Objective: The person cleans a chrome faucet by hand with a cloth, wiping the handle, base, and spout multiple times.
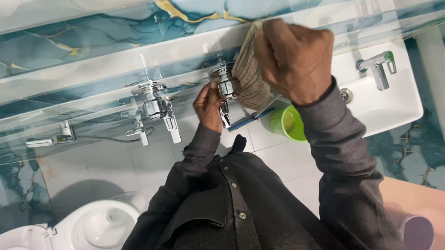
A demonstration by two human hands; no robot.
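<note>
My right hand (295,58) is closed on a tan striped cloth (250,77) and presses it against a chrome wall tap (225,83) on the blue marbled tile wall. My left hand (208,108) sits just below and left of that tap, its fingers around the tap's lower spout (225,114). Both arms are in dark grey sleeves. The cloth hides the right side of the tap.
A second chrome tap (154,104) and a hand sprayer (53,139) with hose are to the left. A white toilet (92,233) stands at the lower left. A white sink (386,104) with faucet (378,69) is on the right, and a green bucket (289,123) sits on the floor.
</note>
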